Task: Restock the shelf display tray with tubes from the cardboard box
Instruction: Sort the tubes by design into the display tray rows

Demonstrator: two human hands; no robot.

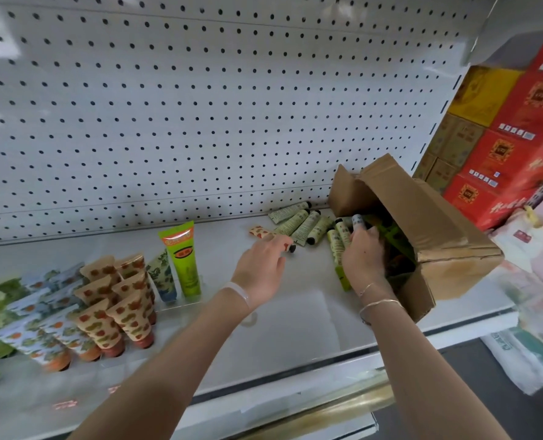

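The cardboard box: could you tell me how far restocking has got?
Done: patterned tubes stand on the left. In hand: the right hand grips green tubes at the cardboard box; the left hand reaches for an orange-spotted tube. Left: pale tubes lying beside the box.

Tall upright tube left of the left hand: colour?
Tall tube: bright green, orange labels. Head view.

Print on tubes, red cartons, all unreadable
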